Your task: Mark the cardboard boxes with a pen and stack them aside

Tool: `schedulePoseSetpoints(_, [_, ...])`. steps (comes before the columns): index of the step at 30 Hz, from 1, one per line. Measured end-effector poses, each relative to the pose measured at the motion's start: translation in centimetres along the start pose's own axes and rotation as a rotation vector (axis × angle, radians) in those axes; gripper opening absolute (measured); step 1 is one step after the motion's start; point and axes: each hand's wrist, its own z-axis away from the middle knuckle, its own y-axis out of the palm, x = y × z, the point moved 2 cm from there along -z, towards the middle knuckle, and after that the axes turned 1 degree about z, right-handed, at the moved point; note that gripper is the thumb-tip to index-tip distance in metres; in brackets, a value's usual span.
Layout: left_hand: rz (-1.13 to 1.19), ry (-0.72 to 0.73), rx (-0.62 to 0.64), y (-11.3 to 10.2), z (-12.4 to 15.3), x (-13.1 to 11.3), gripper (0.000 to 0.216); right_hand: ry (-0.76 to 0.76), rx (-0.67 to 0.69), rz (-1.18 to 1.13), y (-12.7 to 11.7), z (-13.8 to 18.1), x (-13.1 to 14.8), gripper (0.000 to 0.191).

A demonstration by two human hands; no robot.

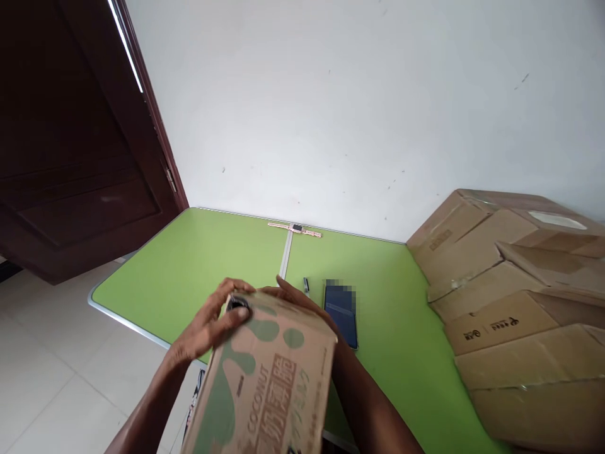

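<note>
The box (267, 378), held at one corner by the left hand (212, 326), wanted even support from the right hand (295, 293), whose half-hidden grip was unclear.

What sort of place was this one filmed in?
An indoor room, possibly used for storage or simple work, though I can't be sure. A green table stands by a bare white wall, cardboard boxes are piled at the right.

Matt printed cardboard box (265, 378), smooth satin tabletop (227, 246), metal-look table edging (130, 326), glossy dark door (70, 126).
</note>
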Motion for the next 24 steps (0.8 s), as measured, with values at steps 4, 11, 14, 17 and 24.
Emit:
schedulePoseSetpoints(4, [-0.144,-0.094,-0.109,0.9,2.5,1.0,0.048,0.134,0.137,0.04,-1.0,1.6,2.4,0.072])
schedulePoseSetpoints(11, [-0.221,-0.113,-0.257,0.4,4.3,0.8,0.047,-0.075,-0.045,1.022,5.8,4.2,8.7,0.061])
schedulePoseSetpoints(14, [-0.248,-0.14,-0.321,0.0,5.3,1.0,0.048,-0.056,-0.089,1.319,9.1,5.5,9.5,0.055])
schedulePoseSetpoints(17, [-0.261,-0.109,-0.36,-0.2,6.0,1.1,0.049,-0.108,-0.032,1.336,11.8,6.4,9.8,0.056])
schedulePoseSetpoints(24, [-0.26,-0.061,-0.365,0.0,5.7,0.5,0.045,-0.214,-0.022,1.286,13.4,6.8,9.6,0.035])
